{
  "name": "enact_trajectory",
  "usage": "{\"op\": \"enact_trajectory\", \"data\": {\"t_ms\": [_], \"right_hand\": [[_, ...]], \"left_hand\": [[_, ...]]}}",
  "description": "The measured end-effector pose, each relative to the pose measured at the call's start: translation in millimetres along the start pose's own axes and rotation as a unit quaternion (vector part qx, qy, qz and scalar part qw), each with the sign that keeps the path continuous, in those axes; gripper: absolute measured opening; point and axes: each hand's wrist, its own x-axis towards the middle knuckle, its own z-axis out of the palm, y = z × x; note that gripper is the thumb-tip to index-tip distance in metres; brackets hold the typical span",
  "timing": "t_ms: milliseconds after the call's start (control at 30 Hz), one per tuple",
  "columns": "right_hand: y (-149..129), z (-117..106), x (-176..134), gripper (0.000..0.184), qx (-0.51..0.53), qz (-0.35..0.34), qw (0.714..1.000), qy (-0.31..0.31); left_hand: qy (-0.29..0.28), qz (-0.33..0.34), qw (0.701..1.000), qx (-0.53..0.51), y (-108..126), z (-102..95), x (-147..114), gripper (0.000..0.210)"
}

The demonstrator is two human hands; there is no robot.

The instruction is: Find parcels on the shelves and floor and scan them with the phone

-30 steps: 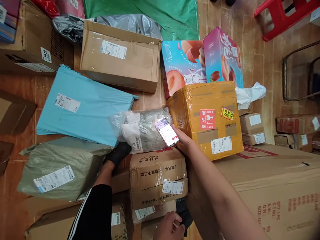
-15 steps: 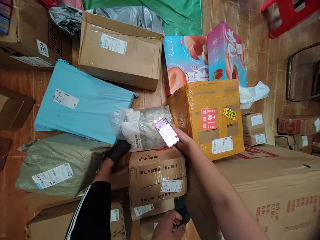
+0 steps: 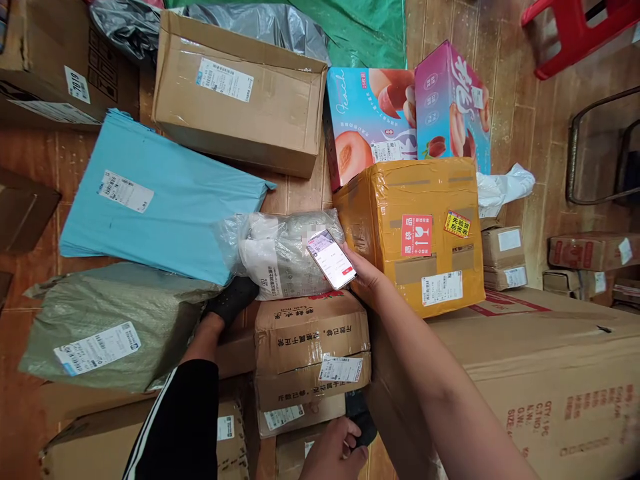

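My right hand (image 3: 364, 268) reaches in from the right and grips a smartphone (image 3: 331, 259) with a lit, mostly white screen and a red patch near its lower corner. Beneath the phone lies a parcel in clear, greyish plastic wrap (image 3: 287, 257), and a yellow-taped box (image 3: 425, 233) stands beside the hand. Low in the middle, my left hand (image 3: 335, 448) is loosely curled, with nothing visible in its fingers. It is nearest to a brown fruit carton (image 3: 313, 347) with a white label and to a black-socked foot (image 3: 363, 417).
A blue parcel (image 3: 165, 193) and an olive bag (image 3: 120, 327) lie left. Behind them sits a brown carton (image 3: 240, 127); two peach-printed boxes (image 3: 370, 120) stand beyond the yellow box. A large carton (image 3: 530, 373) fills the lower right, below a red stool (image 3: 570, 40).
The whole view has shifted slightly, so most things sit a little further left and up. My right hand still holds the phone over the plastic-wrapped parcel; my left hand stays curled.
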Motion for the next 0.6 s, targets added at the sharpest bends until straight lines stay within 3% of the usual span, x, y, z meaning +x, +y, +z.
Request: {"op": "enact_trajectory", "data": {"t_ms": [267,600], "right_hand": [[-6.1,3.6,10.3,0.052,0.003,0.006,1.000,-0.015],[-19.8,10.4,-2.1,0.054,-0.013,0.026,0.999,-0.029]], "left_hand": [[0.046,0.005,0.999,-0.021,-18.3,12.6,12.3,0.024],[0.067,0.006,0.998,-0.018,-24.0,19.0,15.9,0.024]]}}
